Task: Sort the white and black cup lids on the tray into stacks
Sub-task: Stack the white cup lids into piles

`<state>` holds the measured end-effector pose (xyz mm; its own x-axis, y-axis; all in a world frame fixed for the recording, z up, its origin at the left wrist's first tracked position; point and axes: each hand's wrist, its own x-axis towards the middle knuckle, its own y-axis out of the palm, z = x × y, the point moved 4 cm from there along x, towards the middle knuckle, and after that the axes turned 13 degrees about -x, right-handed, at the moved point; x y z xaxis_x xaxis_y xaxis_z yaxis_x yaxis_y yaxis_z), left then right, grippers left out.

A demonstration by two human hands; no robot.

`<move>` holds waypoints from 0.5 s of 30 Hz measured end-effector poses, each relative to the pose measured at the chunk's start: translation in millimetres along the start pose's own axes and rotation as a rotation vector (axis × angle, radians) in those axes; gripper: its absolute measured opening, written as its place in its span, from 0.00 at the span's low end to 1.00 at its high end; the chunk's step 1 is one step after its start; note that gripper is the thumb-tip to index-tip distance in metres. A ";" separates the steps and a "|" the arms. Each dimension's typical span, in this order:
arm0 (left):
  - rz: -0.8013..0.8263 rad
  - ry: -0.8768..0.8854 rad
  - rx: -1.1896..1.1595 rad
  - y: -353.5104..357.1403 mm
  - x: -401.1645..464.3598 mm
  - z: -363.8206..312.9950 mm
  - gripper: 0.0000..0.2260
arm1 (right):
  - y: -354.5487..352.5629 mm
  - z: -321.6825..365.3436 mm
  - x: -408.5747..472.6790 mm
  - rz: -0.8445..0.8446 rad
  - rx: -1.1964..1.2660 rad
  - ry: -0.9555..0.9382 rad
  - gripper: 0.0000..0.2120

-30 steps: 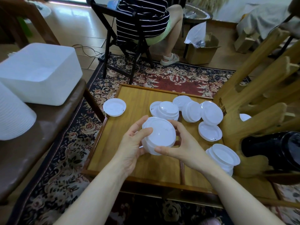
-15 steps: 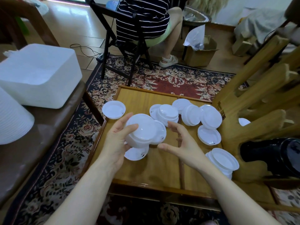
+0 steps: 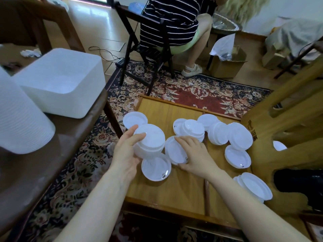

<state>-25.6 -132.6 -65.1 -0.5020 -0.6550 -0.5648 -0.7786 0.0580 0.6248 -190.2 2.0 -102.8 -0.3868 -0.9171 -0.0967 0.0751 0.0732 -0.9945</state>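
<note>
Meanwhile, a stack of white lids (image 3: 149,143) was held in the left hand (image 3: 126,152), fingers curled round its rim, above the wooden tray (image 3: 157,110). One loose lid (image 3: 175,151) was pinched at its edges by the right hand (image 3: 195,154), tilted on the tray. Thin, light and slippery plastic was judged likely; rims seemed the surest hold.

Near the wooden tray's (image 3: 157,109) left edge, the left hand (image 3: 126,152) grips a stack of white lids (image 3: 150,140). The right hand (image 3: 196,157) pinches a single white lid (image 3: 174,150) beside it; more lids (image 3: 230,135) lie toward the right edge.
</note>
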 end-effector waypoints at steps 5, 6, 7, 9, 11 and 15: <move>0.024 -0.036 -0.004 5.2 -1.7 2.9 0.17 | -19.6 -6.5 -15.4 -0.086 0.141 0.072 0.40; 0.036 -0.046 0.000 7.0 -2.2 4.7 0.18 | -27.3 -8.4 -19.1 -0.102 0.214 0.110 0.40; 0.051 -0.054 0.010 8.3 -2.5 6.8 0.19 | -35.6 -10.0 -23.2 -0.118 0.301 0.162 0.40; 0.082 -0.071 0.037 11.0 -3.9 12.5 0.21 | -49.8 -12.8 -31.1 -0.157 0.502 0.275 0.38; 0.112 -0.085 0.084 13.6 -7.3 19.1 0.22 | -59.6 -11.1 -37.1 -0.204 0.670 0.347 0.35; 0.212 -0.109 0.146 20.5 -18.2 31.6 0.25 | -64.3 3.6 -43.3 -0.195 0.811 0.362 0.33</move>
<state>-44.4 -95.6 -59.0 -0.6907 -0.5324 -0.4893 -0.6941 0.2984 0.6551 -175.0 35.5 -34.5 -0.7150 -0.6953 -0.0726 0.5491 -0.4943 -0.6739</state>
